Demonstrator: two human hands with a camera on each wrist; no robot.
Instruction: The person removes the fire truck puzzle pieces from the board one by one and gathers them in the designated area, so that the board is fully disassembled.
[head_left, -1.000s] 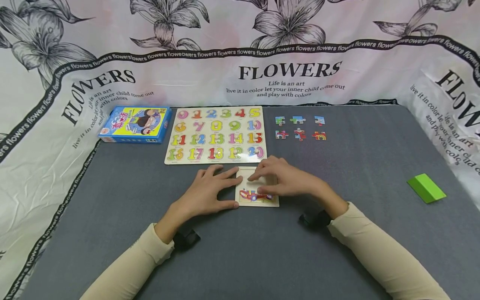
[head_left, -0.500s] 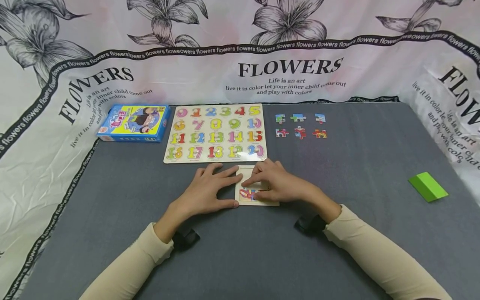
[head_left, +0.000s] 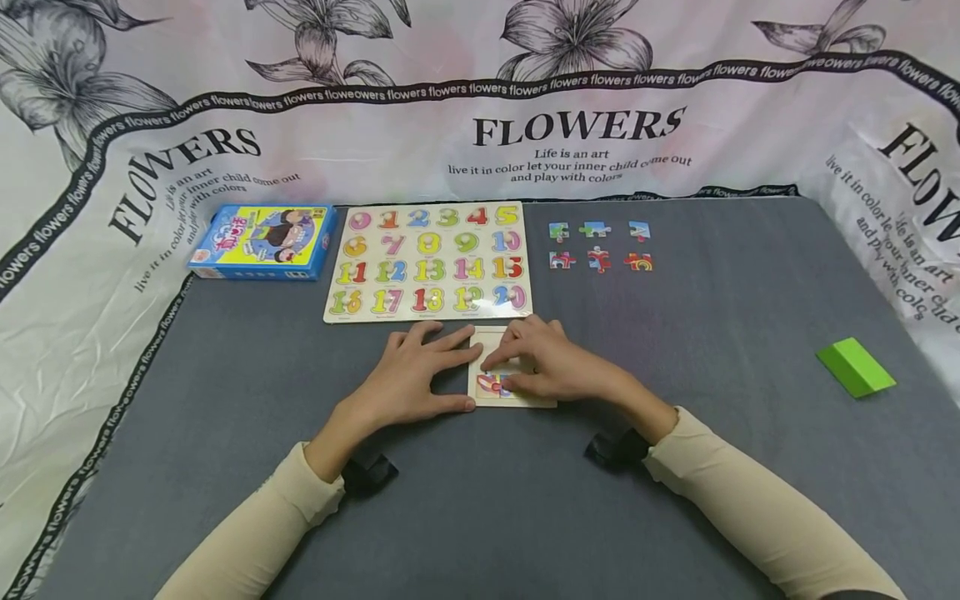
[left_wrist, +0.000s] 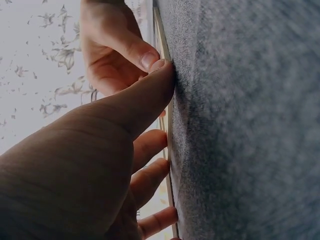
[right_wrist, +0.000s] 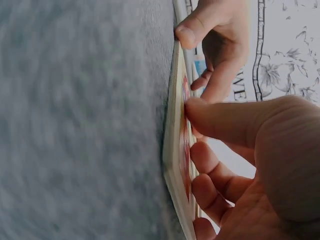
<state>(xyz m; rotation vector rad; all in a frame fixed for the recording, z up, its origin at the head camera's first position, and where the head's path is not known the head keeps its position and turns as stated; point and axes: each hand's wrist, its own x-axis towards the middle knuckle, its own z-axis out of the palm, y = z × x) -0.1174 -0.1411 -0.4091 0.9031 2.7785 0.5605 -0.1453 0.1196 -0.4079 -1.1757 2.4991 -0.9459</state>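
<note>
A small wooden puzzle board (head_left: 489,337) lies flat in the middle of the head view. On its lower part a few jigsaw pieces (head_left: 489,385) show part of a red and blue picture, and the rest of them is behind the right hand. With spread fingers, my left hand (head_left: 412,375) rests along the board's left edge, its thumb at the near corner. From the right, my right hand (head_left: 557,362) reaches over the board. In the right wrist view its thumb (right_wrist: 220,117) presses on the printed pieces, and the bent fingertips touch the board.
Behind the small board lies a number board (head_left: 427,254). A blue puzzle box (head_left: 262,242) stands at the back left. Several loose jigsaw pieces (head_left: 597,259) lie in two rows at the back right. Far right is a green block (head_left: 856,367) on the grey cloth (head_left: 480,508).
My right hand has moved slightly left over the board, its thumb and index finger now further over the picture. The left hand has kept its place at the edge.
</note>
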